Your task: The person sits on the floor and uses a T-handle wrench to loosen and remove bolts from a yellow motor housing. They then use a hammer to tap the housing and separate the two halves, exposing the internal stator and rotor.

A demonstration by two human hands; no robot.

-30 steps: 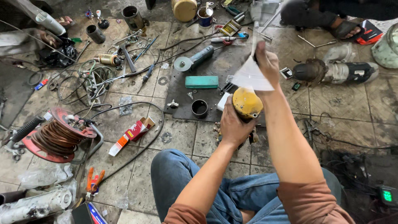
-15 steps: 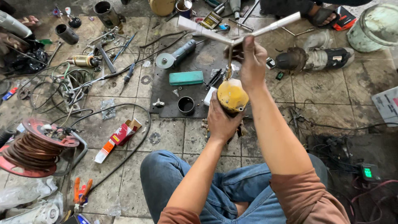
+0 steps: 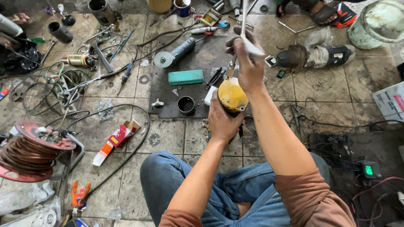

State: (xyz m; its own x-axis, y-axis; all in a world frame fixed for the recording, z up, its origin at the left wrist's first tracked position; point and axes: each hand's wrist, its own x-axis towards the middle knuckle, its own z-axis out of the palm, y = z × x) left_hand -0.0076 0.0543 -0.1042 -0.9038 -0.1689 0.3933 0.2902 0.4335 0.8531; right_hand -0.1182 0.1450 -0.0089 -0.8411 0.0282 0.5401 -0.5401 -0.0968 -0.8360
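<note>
My left hand point(image 3: 222, 121) grips a round yellow motor part point(image 3: 232, 96) from below, holding it above the floor in front of my knees. My right hand point(image 3: 248, 63) is closed on a folded white sheet point(image 3: 251, 47) and a thin metal rod point(image 3: 243, 14) that points up and away, just above the yellow part. A slim brass-coloured piece point(image 3: 230, 71) sticks out of the yellow part's top, between the two hands.
A dark mat point(image 3: 198, 63) carries a green box point(image 3: 185, 77), a black ring cup point(image 3: 186, 105) and an angle grinder point(image 3: 173, 54). A copper wire spool point(image 3: 29, 151) sits left, another grinder point(image 3: 320, 56) right, another person's sandalled foot point(image 3: 320, 11) at the top, cables all around.
The white sheet has been folded up small in my right hand, and the rod has swung from slanting sideways to pointing nearly straight up. My left hand keeps hold of the yellow part.
</note>
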